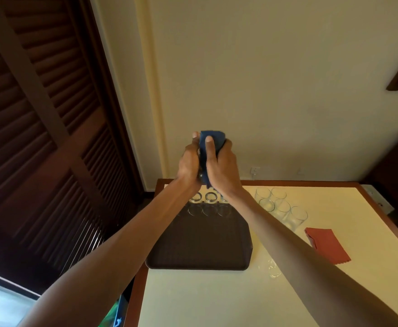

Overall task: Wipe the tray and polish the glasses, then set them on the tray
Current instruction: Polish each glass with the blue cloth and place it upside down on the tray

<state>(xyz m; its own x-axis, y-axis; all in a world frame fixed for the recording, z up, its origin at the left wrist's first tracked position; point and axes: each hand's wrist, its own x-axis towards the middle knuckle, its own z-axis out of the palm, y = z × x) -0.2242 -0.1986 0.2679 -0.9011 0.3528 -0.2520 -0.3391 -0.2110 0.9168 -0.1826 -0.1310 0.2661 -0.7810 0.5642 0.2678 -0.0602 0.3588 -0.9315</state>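
Blue cloth [213, 138] bundled round a glass I can't see clearly, held high over the tray [200, 246]. Left hand [188, 165] and right hand [222, 167] both clamp it. Glass likely light, slick, fragile: grip the body through cloth, not rim.

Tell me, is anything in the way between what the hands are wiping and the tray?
Nothing visible blocks the way. The left hand and right hand grip the blue cloth above the tray. The glasses on it stand only along its far edge; the nearer part is bare.
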